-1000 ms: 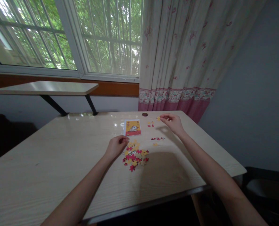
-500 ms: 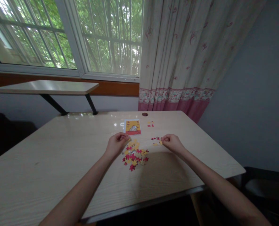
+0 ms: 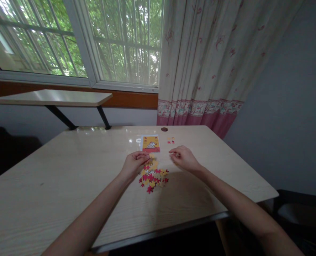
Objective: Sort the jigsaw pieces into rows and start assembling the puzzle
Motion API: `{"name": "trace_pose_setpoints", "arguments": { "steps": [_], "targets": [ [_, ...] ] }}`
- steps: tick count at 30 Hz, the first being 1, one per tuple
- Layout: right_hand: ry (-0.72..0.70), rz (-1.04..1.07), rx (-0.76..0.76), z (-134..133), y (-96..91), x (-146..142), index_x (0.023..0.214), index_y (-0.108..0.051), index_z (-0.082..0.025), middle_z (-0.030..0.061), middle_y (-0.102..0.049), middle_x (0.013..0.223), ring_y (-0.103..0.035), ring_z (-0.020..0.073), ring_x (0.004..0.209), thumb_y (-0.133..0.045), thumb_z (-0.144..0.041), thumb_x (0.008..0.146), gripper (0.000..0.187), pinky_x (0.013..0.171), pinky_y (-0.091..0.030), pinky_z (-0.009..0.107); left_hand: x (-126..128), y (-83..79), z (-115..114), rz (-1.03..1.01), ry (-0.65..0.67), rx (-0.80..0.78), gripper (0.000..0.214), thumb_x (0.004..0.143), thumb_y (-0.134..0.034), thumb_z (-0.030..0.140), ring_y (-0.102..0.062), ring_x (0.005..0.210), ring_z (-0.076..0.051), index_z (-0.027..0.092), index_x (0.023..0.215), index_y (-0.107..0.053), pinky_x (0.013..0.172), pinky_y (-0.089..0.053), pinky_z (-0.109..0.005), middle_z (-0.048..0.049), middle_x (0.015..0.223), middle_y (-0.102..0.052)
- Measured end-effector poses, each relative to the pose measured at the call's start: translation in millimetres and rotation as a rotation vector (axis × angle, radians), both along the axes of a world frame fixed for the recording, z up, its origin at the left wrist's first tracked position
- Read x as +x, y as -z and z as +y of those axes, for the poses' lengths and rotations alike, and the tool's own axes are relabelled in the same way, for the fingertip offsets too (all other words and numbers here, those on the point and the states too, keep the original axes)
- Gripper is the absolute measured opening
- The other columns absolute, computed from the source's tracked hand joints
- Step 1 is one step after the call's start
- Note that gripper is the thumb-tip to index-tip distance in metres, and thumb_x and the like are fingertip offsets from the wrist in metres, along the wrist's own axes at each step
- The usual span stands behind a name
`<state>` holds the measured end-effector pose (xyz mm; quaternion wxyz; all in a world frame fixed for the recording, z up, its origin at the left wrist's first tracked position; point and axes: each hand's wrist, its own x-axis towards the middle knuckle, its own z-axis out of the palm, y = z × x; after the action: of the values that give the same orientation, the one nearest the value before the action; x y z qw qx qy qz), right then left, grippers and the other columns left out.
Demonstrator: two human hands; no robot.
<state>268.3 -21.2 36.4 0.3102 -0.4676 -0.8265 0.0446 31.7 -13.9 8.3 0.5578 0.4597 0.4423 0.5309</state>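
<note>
My left hand [image 3: 135, 164] is over the upper left of a loose pile of jigsaw pieces [image 3: 150, 177] in red, yellow and white. Its thumb and fingertips pinch a small yellow jigsaw piece [image 3: 152, 156]. To the right, my right hand [image 3: 186, 159] hovers low over the table, its thumb and index finger apart and no piece visible between them. That hand hides the small row of pieces beneath it. Behind both hands lies a picture card [image 3: 150, 144] of a white animal on yellow and red.
A small group of red and yellow pieces [image 3: 171, 141] lies right of the card. The pale wooden table [image 3: 67, 185] has a round cable hole [image 3: 164, 129] near its back edge. A raised shelf [image 3: 53, 97] stands at the back left, and a curtain [image 3: 200, 71] hangs behind.
My right hand has moved left, and its thumb and index finger have parted. My left hand has shifted slightly right, with the yellow piece now showing at its fingertips.
</note>
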Motion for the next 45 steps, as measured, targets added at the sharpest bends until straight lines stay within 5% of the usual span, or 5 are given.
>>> {"name": "trace_pose_setpoints", "arguments": {
  "steps": [8, 23, 28, 33, 45],
  "targets": [
    [-0.315, -0.053, 0.155, 5, 4.8, -40, 0.106, -0.063, -0.020, 0.0057, -0.067, 0.092, -0.057, 0.0172, 0.087, -0.060, -0.036, 0.080, 0.031, 0.079, -0.042, 0.030, 4, -3.0, -6, 0.007, 0.085, 0.011, 0.039, 0.049, -0.079, 0.033, -0.062, 0.058, -0.016, 0.010, 0.078, -0.068, 0.057, -0.050, -0.029, -0.0069, 0.067, -0.068],
    [-0.302, -0.017, 0.214, 2, 12.1, -35, 0.096, -0.066, -0.022, 0.0038, -0.068, 0.083, -0.058, 0.0162, 0.079, -0.058, -0.039, 0.081, 0.024, 0.075, -0.039, 0.030, 4, 0.6, -3, 0.131, 0.144, 0.104, 0.037, 0.058, -0.072, 0.034, -0.060, 0.058, -0.014, 0.012, 0.087, -0.064, 0.058, -0.047, -0.027, -0.0037, 0.066, -0.066],
    [-0.096, 0.139, 0.350, 6, -2.0, -11, 0.097, -0.067, -0.022, 0.0043, -0.068, 0.085, -0.057, 0.0171, 0.083, -0.060, -0.038, 0.080, 0.024, 0.077, -0.039, 0.032, -11, 6.7, 5, 0.630, 0.032, 0.365, 0.022, 0.075, -0.056, 0.029, -0.056, 0.065, -0.016, 0.015, 0.088, -0.067, 0.063, -0.046, -0.030, -0.0064, 0.077, -0.064],
    [0.059, 0.242, 0.405, 14, -7.7, 13, 0.096, -0.068, -0.024, 0.0039, -0.068, 0.085, -0.058, 0.0172, 0.083, -0.061, -0.036, 0.080, 0.021, 0.079, -0.040, 0.033, -23, 6.6, 8, 1.038, 0.192, 0.711, 0.031, 0.081, -0.042, 0.015, -0.052, 0.091, -0.021, 0.020, 0.094, -0.070, 0.083, -0.041, -0.036, -0.0094, 0.094, -0.060],
    [0.072, 0.272, 0.502, 16, -5.9, 15, 0.095, -0.068, -0.026, 0.0025, -0.066, 0.082, -0.057, 0.0162, 0.079, -0.063, -0.036, 0.078, 0.021, 0.075, -0.042, 0.032, -21, 11.3, 5, 1.397, 0.152, 0.605, 0.036, 0.086, -0.038, 0.022, -0.043, 0.105, -0.027, 0.030, 0.110, -0.063, 0.084, -0.037, -0.043, -0.0075, 0.114, -0.054]
  ]
}}
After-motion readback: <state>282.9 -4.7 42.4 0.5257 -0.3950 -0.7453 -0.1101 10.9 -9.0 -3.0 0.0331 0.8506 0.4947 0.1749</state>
